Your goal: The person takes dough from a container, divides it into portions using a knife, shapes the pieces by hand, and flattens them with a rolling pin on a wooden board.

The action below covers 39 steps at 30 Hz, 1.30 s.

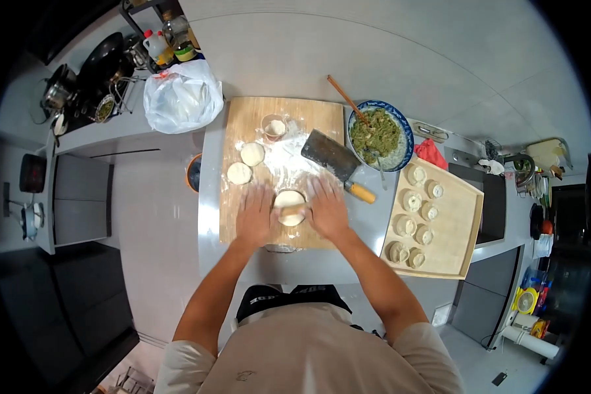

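A short wooden rolling pin (294, 209) lies across a round dough wrapper (289, 198) near the front of a floured wooden board (243, 113). My left hand (256, 210) rests flat over the pin's left end, fingers stretched forward. Over its right end lies my right hand (328, 207), also with fingers extended; the palms hide both ends. Two round dough pieces (252, 154) sit beyond my left hand. A cleaver (329, 156) with a wooden handle lies just past my right hand. Behind them stands a small cup (274, 127) with what looks like flour.
A blue-rimmed bowl (410, 141) of green filling, with a wooden stick and a spoon in it, stands at the board's back right. Right of it, a wooden tray (456, 226) carries several shaped dumplings. A white plastic bag (182, 98) sits at the back left.
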### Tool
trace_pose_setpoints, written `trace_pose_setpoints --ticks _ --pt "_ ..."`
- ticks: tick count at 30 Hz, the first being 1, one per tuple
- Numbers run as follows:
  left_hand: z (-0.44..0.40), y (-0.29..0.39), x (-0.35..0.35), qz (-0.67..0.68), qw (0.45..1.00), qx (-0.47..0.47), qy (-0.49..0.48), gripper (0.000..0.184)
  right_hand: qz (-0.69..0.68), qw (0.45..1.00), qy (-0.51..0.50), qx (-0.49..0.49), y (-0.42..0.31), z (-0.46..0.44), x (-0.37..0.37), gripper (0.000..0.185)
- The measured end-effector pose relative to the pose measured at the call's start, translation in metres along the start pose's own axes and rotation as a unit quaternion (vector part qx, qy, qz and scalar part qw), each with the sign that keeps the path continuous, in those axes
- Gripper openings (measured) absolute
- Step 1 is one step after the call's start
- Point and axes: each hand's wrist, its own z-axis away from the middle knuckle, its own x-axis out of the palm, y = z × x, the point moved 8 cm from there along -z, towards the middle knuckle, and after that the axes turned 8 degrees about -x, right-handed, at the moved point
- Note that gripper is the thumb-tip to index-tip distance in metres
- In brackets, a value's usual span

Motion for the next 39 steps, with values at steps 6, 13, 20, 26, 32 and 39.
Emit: trace_pose_setpoints --ticks 6,13,20,26,32,39 --pt "-0.009 0.012 0.000 0.139 0.990 0.019 0.016 0.053 -0.021 0.999 0.038 -0.001 -0.002 0.066 0.022 0.041" --pt "-0.035 0.024 0.005 0.205 0.966 -0.020 -0.155 0.041 -0.019 0.996 0.092 -0.007 -0.020 0.097 0.004 0.032" --pt "0.028 -0.003 -0.026 0.070 0.994 -0.044 0.074 0.049 -0.071 0.992 0.010 0.101 -0.017 0.102 0.012 0.042" --pt "-0.026 -0.002 -0.014 -0.011 0.997 -0.025 0.074 0.067 0.019 0.990 -0.025 0.139 0.004 0.030 0.016 0.078" --pt "-0.059 0.002 -0.014 -0.023 0.995 0.017 0.092 0.072 0.078 0.992 0.028 0.091 0.028 -0.028 0.001 0.084" --pt "0.003 0.012 -0.004 0.006 0.999 -0.019 0.026 0.075 -0.012 0.995 0.004 0.096 -0.001 0.026 0.015 0.082"
